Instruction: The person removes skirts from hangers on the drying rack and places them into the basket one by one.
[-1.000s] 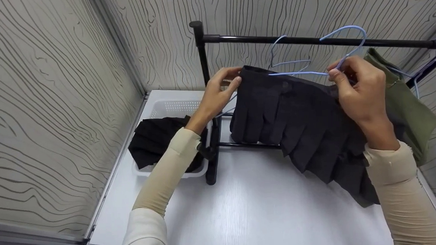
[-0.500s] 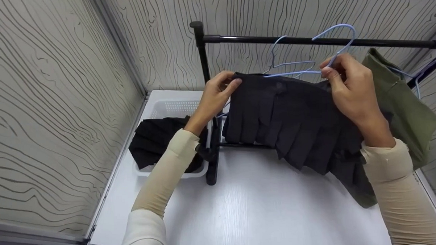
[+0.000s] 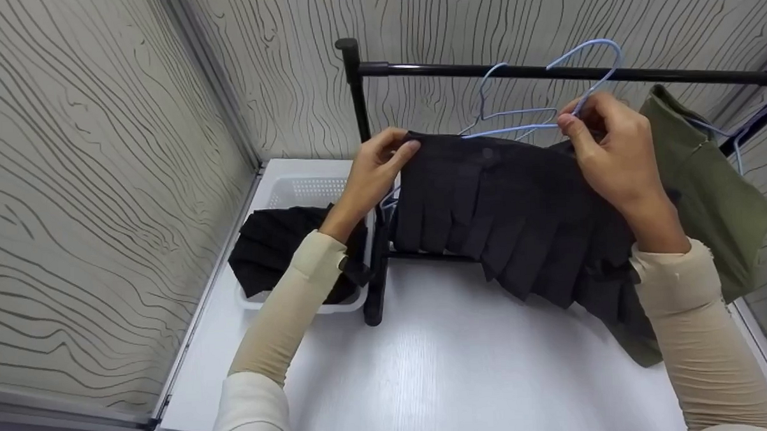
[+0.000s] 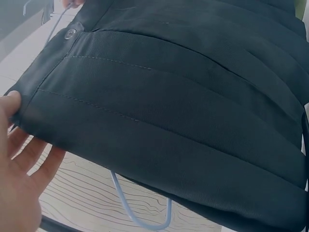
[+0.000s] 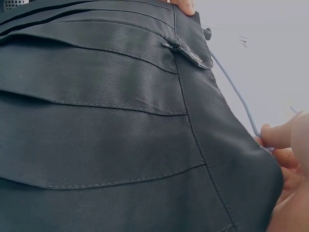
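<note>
A black pleated skirt point(image 3: 498, 205) hangs spread between both hands in the head view, its waistband uppermost. My left hand point(image 3: 375, 171) pinches the waistband's left corner between thumb and fingers. With thumb and fingertips my right hand point(image 3: 617, 150) grips a light blue wire hanger point(image 3: 511, 131) at the base of its hook. That hook passes over the black rail, and the hanger's right part is hidden behind hand and skirt. A small button point(image 4: 70, 34) shows on the waistband in the left wrist view. The right wrist view shows the hanger's wire point(image 5: 236, 92) beside the waistband.
A black rack rail point(image 3: 442, 69) crosses the back. Another blue hanger point(image 3: 483, 97) hangs on it behind the skirt. An olive green garment point(image 3: 714, 197) hangs at right. More black pleated cloth point(image 3: 276, 245) lies in a white basket point(image 3: 312, 186) at left on the white table point(image 3: 402, 381).
Both hands have shifted slightly left with the skirt and hanger. The left hand and waistband corner are a little lower. The hook has moved left along the rail.
</note>
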Demonstrator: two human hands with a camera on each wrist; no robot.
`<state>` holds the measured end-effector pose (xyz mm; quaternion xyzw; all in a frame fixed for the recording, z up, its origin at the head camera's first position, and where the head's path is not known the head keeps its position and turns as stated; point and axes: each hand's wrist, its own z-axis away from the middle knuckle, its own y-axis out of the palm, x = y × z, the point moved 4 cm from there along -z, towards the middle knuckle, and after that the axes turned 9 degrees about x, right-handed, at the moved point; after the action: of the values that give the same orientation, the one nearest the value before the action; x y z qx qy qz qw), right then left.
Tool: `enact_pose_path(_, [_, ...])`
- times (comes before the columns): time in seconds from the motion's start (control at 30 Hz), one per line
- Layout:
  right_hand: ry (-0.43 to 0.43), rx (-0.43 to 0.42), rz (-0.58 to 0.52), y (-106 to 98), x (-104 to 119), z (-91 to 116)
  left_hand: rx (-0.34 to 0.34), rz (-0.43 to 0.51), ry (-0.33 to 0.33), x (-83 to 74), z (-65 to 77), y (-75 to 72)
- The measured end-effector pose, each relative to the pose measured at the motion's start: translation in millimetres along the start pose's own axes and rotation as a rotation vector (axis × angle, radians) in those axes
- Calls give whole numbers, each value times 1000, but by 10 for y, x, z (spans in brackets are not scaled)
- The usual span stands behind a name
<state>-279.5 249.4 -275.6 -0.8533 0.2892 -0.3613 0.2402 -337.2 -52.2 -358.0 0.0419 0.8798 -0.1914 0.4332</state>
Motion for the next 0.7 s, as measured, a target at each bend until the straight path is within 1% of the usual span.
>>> enact_pose_path(0.17, [5,5,-20,8,34,-23,-2,12,22,-45,23,-24])
enact_pose_path(0.3, [8,0,-35,-6,130,-10,-3,25,13,-67,38,-22])
enact_pose_path(0.4, [16,0,-43,-13,172,1,-10,28,7,-113,47,-19])
enact_pose_path(0.6, [49,-17,-59,-25,136,10,-22,32,9,-316,94,-58])
enact_pose_path(0.7, [67,-38,-75,-39,114,11,-23,34,11,-320,119,-78])
